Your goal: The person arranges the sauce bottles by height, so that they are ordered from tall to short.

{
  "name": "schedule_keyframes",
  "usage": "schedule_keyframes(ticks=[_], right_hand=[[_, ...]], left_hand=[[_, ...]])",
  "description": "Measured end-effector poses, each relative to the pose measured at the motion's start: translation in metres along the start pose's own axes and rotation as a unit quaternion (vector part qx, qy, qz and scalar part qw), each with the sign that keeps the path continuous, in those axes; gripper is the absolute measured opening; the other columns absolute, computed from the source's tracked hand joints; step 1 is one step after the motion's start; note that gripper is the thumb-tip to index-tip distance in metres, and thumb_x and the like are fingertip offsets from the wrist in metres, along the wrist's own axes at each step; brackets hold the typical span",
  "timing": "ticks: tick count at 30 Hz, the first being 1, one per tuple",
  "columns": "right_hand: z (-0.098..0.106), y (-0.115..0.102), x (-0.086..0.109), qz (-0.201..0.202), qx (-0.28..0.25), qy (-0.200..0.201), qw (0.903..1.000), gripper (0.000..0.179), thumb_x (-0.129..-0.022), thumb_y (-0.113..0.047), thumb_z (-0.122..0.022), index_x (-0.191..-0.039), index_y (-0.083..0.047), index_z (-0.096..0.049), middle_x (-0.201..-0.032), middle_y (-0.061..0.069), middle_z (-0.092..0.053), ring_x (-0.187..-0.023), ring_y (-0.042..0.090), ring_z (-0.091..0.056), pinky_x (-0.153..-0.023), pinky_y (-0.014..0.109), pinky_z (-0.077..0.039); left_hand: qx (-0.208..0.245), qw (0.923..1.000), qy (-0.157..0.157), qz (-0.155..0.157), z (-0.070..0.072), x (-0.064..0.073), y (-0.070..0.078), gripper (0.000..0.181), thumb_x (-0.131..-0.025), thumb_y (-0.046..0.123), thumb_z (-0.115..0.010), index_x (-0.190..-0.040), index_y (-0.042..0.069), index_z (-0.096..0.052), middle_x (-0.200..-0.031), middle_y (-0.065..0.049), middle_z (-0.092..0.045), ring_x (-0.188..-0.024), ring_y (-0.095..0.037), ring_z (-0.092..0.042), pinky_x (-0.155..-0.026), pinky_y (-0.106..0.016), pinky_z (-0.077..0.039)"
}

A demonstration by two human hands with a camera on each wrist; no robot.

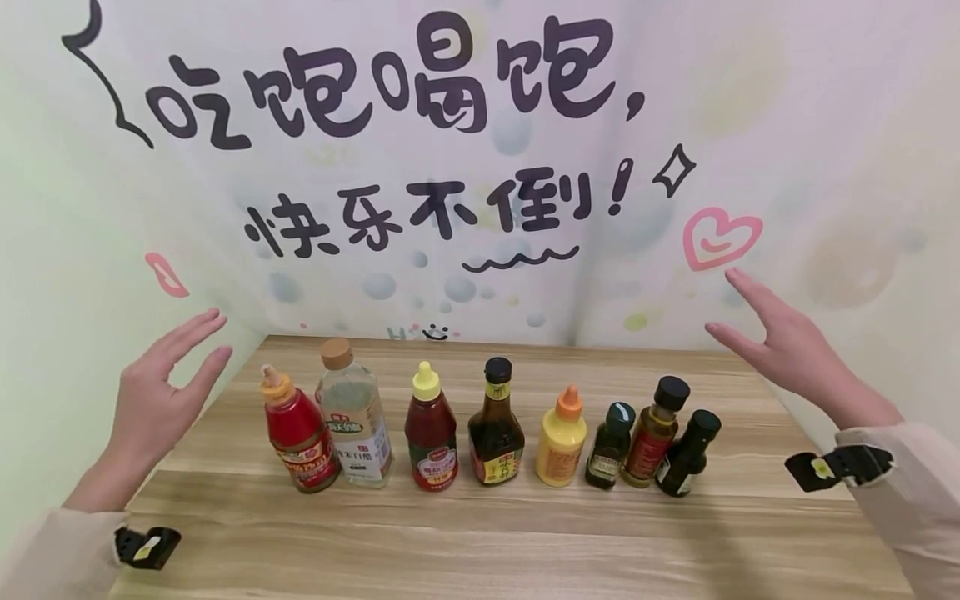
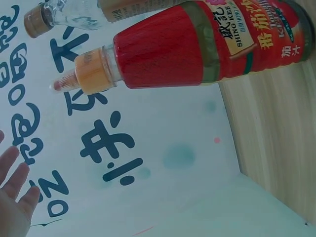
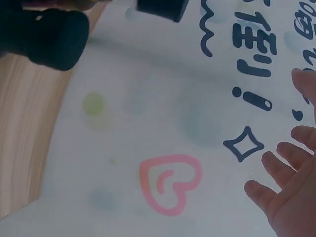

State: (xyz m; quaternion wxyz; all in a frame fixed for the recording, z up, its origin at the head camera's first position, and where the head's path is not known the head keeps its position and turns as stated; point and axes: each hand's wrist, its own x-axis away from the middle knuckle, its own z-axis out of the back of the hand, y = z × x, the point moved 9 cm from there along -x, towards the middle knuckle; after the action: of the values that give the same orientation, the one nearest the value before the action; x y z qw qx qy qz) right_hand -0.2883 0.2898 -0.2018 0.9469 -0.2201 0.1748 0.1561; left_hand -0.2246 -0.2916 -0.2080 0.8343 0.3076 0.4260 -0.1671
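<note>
My left hand [image 1: 161, 392] is raised at the left, fingers extended and holding nothing. Nearest to it stands a red ketchup bottle [image 1: 302, 442] with an orange cap, large in the left wrist view [image 2: 163, 49]. Beside that bottle is a clear white vinegar bottle [image 1: 360, 425] with a brown cap. At the right my right hand [image 1: 795, 346] hovers with fingers spread, also without anything in it. Closest on that side are a small dark bottle [image 1: 686, 454] with a black cap and an amber oil bottle [image 1: 651, 437] with a red label.
Along the same row on the wooden table [image 1: 450, 550] stand a yellow-capped red sauce bottle [image 1: 432, 437], a dark seasoning bottle [image 1: 497, 429], a yellow squeeze bottle [image 1: 561, 446] and a small green-black bottle [image 1: 611, 446]. Behind them hangs a printed white cloth [image 1: 420, 292].
</note>
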Motion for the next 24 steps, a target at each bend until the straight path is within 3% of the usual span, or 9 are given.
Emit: schedule_keyframes(ticks=[3,10,16,24], right_hand=[[0.002,-0.017,-0.007,0.021,-0.006,0.006,0.9997,0.074,-0.084,-0.029,-0.060,-0.143,-0.022,-0.015,-0.146,0.011,-0.015,-0.131,0.035,-0.014,-0.095,0.062,-0.017],[0.001,-0.061,-0.023,0.075,-0.019,-0.001,0.9970,0.072,-0.083,-0.026,-0.062,-0.142,-0.016,-0.021,-0.144,0.011,-0.022,-0.127,0.036,-0.023,-0.096,0.059,-0.020],[-0.004,-0.096,-0.038,0.104,-0.044,-0.010,0.9936,0.065,-0.084,-0.025,-0.062,-0.139,-0.014,-0.029,-0.136,0.016,-0.036,-0.118,0.038,-0.038,-0.092,0.054,-0.032],[-0.021,-0.141,-0.061,0.147,-0.086,-0.024,0.9850,0.055,-0.085,-0.025,-0.060,-0.133,-0.010,-0.039,-0.133,0.010,-0.042,-0.116,0.028,-0.045,-0.093,0.045,-0.037]], left_hand=[[0.008,0.9999,0.012,-0.006,0.002,-0.004,0.002,0.032,-0.080,0.007,-0.063,-0.113,0.006,-0.061,-0.117,0.021,-0.052,-0.109,0.009,-0.043,-0.091,-0.008,-0.029],[0.027,0.9996,0.012,0.001,0.003,-0.014,0.005,0.030,-0.078,0.003,-0.064,-0.108,0.008,-0.064,-0.103,0.010,-0.062,-0.096,0.009,-0.049,-0.079,-0.004,-0.035],[0.052,0.9966,-0.019,0.061,-0.003,-0.020,0.002,0.029,-0.082,0.005,-0.061,-0.111,0.003,-0.061,-0.103,0.023,-0.054,-0.093,0.009,-0.049,-0.074,-0.002,-0.037],[0.095,0.9850,-0.078,0.121,-0.013,-0.019,-0.006,0.031,-0.086,0.010,-0.057,-0.116,0.007,-0.057,-0.103,0.023,-0.054,-0.092,0.009,-0.051,-0.073,-0.003,-0.038]])
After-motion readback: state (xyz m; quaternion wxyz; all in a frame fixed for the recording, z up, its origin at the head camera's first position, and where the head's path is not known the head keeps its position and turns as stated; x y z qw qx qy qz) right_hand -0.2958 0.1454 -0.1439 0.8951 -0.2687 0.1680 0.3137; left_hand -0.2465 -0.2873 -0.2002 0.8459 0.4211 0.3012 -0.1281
